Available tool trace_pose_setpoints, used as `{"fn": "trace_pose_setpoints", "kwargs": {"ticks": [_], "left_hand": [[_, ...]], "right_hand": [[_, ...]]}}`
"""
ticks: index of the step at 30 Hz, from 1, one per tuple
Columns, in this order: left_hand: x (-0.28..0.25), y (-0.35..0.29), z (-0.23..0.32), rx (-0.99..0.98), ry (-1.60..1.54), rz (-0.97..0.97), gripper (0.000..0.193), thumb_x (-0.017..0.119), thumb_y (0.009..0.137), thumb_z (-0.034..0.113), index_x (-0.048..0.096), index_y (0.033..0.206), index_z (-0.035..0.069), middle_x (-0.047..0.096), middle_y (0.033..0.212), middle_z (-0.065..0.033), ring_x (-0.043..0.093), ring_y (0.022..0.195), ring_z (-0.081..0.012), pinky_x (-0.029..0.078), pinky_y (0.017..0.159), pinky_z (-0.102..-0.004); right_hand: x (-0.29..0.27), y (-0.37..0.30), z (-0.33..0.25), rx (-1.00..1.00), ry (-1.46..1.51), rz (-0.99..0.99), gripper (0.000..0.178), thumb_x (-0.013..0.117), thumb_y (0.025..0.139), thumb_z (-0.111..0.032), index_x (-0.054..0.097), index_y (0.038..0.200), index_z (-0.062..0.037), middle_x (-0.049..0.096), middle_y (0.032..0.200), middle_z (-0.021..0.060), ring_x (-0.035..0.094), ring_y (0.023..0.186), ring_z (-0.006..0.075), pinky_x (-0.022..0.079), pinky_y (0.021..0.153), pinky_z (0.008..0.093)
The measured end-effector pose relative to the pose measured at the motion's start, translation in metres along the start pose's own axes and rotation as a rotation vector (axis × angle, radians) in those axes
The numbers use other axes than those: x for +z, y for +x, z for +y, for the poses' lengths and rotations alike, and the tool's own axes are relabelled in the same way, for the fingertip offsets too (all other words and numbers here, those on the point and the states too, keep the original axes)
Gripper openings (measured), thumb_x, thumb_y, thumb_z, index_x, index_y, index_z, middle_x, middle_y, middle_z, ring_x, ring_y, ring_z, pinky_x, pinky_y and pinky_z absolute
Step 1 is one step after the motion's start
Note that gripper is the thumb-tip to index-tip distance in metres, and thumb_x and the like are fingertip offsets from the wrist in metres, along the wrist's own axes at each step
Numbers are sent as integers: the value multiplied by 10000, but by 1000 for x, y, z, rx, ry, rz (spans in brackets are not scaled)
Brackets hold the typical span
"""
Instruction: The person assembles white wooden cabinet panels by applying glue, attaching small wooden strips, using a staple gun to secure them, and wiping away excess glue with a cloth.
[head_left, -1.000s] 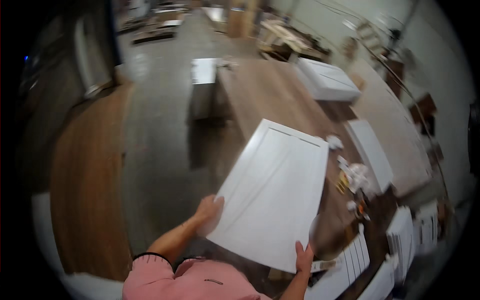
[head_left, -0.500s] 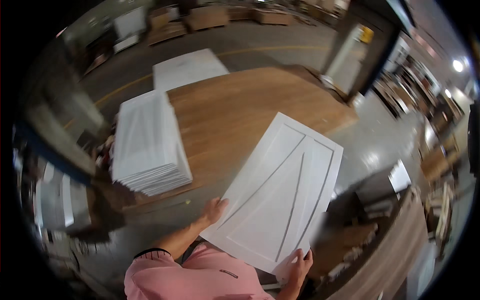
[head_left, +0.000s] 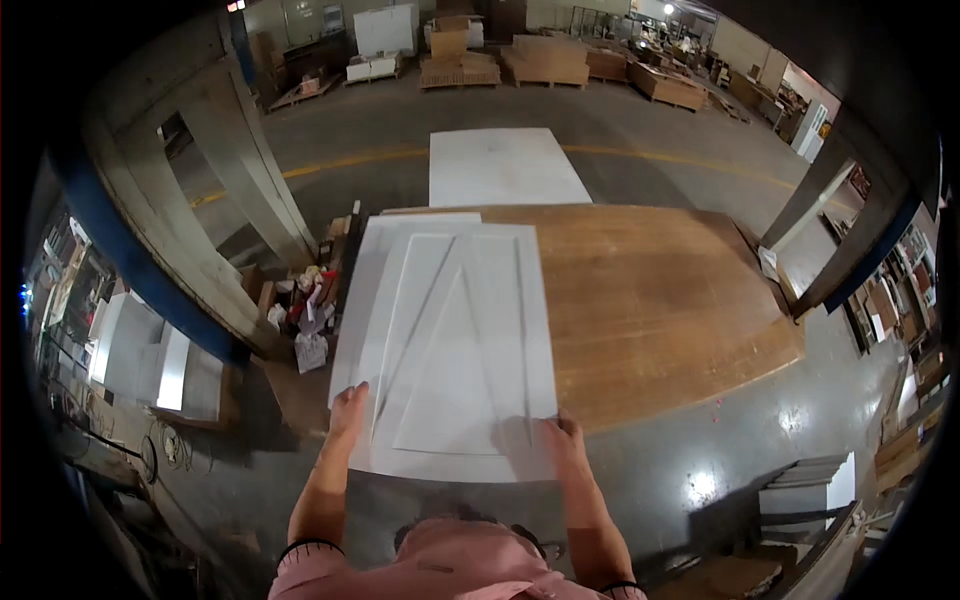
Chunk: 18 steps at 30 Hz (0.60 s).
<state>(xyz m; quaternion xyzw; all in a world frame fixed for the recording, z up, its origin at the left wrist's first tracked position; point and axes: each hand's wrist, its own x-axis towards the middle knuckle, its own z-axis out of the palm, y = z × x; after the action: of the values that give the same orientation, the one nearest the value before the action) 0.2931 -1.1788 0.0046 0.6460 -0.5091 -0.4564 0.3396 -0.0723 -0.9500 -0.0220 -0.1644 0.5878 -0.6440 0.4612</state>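
Observation:
A white rectangular panel [head_left: 475, 350] with raised framing and slanted strips meeting at its far end is in both my hands. My left hand [head_left: 348, 410] grips its left edge near the close corner, and my right hand [head_left: 562, 432] is closed on the right edge opposite. Beneath it lies the stack of white panels [head_left: 376, 255], mostly covered; only its far and left margins show. I cannot tell whether the held panel touches the stack.
The stack sits at the left end of a broad brown wooden board [head_left: 660, 310]. Beyond it lies a white sheet [head_left: 500, 165]. Pillars stand left [head_left: 190, 190] and right [head_left: 850, 210]. More panels [head_left: 810, 490] are stacked at lower right.
The panel has swung left from its tilted position on the right to over the stack, both hands still on it. My view has turned and levelled toward the board.

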Motion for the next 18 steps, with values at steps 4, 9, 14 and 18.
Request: {"fn": "trace_pose_setpoints", "kwargs": {"ticks": [4,9,14,18], "left_hand": [[-13,84,7,72,-20,73,511,688,938,464,631,802,-25,594,775,-61,521,771,-189,453,729,-424],[-60,161,-5,2,68,-13,581,701,933,468,716,1162,-66,738,1028,-149,669,956,-245,514,861,-403],[-42,227,4,-57,185,-289,756,673,923,582,617,1408,4,678,1281,-209,629,1181,-301,476,1014,-432],[-47,224,-47,-20,863,-258,1108,597,872,760,223,1664,82,342,1644,-281,292,1535,-470,273,1258,-508]], "right_hand": [[63,84,-1,-6,-134,-46,194,653,925,-116,712,1086,-25,627,884,-35,554,794,73,453,665,285],[138,121,3,195,-273,-41,63,673,906,-130,691,943,-83,568,785,-67,521,714,67,412,606,294],[125,172,56,-66,-431,46,316,756,885,-260,719,1110,-41,690,920,26,637,875,162,517,729,352],[151,126,-17,-247,-969,223,487,774,889,-296,668,1272,-15,727,1109,139,677,1005,245,552,845,409]]}}
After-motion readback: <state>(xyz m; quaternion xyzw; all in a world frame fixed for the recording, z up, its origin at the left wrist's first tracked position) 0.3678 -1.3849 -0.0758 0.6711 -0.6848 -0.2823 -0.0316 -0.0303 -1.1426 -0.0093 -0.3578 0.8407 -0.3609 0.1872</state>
